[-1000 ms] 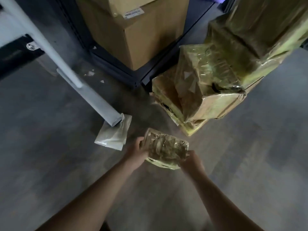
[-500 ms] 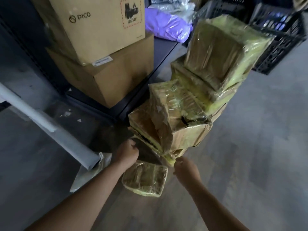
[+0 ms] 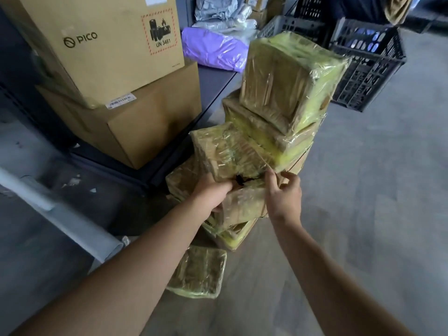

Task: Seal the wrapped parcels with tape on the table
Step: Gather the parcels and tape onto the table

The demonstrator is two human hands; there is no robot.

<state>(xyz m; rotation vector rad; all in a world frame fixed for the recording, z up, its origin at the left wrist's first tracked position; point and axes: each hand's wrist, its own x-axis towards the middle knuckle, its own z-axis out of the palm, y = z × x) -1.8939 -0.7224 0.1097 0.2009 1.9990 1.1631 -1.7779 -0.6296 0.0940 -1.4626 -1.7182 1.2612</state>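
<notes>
A stack of brown parcels wrapped in clear and yellow-green film stands on the grey floor. The top parcel is boxy. Lower down, a middle parcel leans to the left, with a dark tear at its near edge. My left hand grips that parcel's near left corner, fingers curled under it. My right hand touches its right side with thumb and fingers raised. A small flat wrapped parcel lies on the floor below my left forearm. No tape is in view.
Two stacked cardboard boxes sit on a dark low platform at the left. A white table leg slants across the lower left. A purple bag and dark plastic crates stand behind the stack.
Both hands let go of the small flat parcel, which now lies on the floor. They rose to the leaning parcel in the stack, and the view tilted up.
</notes>
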